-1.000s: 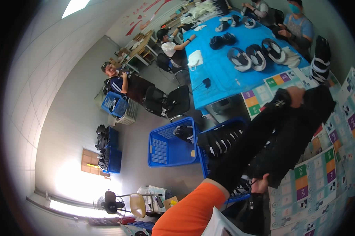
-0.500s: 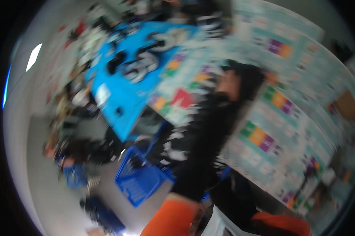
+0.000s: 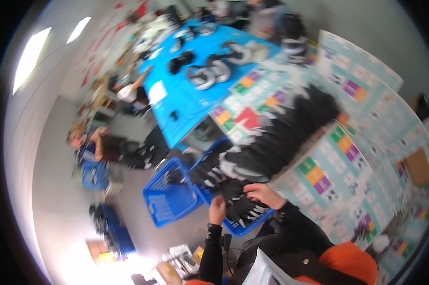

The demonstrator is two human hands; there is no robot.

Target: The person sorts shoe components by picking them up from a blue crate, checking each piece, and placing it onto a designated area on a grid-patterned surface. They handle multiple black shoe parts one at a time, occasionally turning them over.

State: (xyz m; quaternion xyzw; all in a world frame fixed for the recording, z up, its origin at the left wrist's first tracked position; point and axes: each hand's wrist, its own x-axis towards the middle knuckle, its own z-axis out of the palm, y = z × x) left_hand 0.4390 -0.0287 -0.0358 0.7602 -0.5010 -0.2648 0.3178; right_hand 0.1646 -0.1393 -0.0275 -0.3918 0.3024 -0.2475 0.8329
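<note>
My left hand (image 3: 217, 211) hangs over a blue basket (image 3: 245, 231) at its left side, fingers curled together. To its right, my right hand (image 3: 265, 194) is over the same basket, its thumb and fingers drawn together in a pinch. Whatever either hand holds, if anything, is too small or blurred to make out. Below them, the basket holds dark fabric pieces (image 3: 243, 209) with pale ends. Just beyond, a long row of similar dark pieces (image 3: 281, 135) lies packed along the table edge.
Printed sheets (image 3: 314, 178) cover the table on the right. A second blue basket (image 3: 169, 202) stands on the floor to the left. Dark and pale curved pieces (image 3: 209, 73) lie on a blue table (image 3: 171, 109). People (image 3: 88, 147) are at the left and far side.
My left hand has come back from the far end of the dark row to the basket. My right hand has come into view beside it. The head view has turned.
</note>
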